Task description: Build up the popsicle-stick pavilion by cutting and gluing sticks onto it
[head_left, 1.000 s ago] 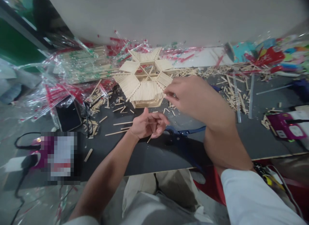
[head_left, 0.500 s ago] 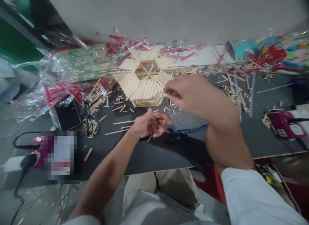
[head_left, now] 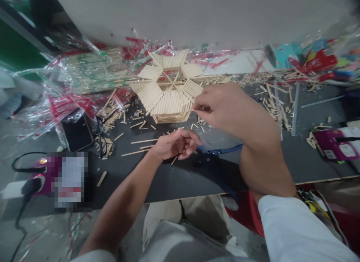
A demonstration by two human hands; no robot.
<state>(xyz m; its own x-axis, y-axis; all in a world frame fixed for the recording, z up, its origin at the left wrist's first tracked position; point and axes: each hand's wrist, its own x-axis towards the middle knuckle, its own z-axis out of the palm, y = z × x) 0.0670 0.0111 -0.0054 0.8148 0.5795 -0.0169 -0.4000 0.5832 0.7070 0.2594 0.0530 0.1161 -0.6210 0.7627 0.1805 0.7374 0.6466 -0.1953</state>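
A six-sided roof model of wooden sticks [head_left: 168, 89] stands on the dark table [head_left: 180, 179] near the wall. My right hand [head_left: 225, 108] reaches to its right edge, fingertips pinched together; what they pinch is too small to name. Lower down, my left hand [head_left: 176, 143] rests on the table in front of the model with fingers curled loosely inward, a small stick seemingly between them. Blue-handled scissors [head_left: 216, 153] lie just right of my left hand, partly under my right forearm.
Loose wooden sticks [head_left: 139, 142] and offcuts litter the table. Crumpled clear plastic wrap with stick bundles [head_left: 84, 74] fills the left rear. A black device [head_left: 77, 132] and cables sit at left, a purple tool [head_left: 330, 143] at right, colourful clutter at the far right.
My right hand has stayed at the model's right edge, shifting slightly. My left hand's fingers have curled a little more. The view drifted slightly.
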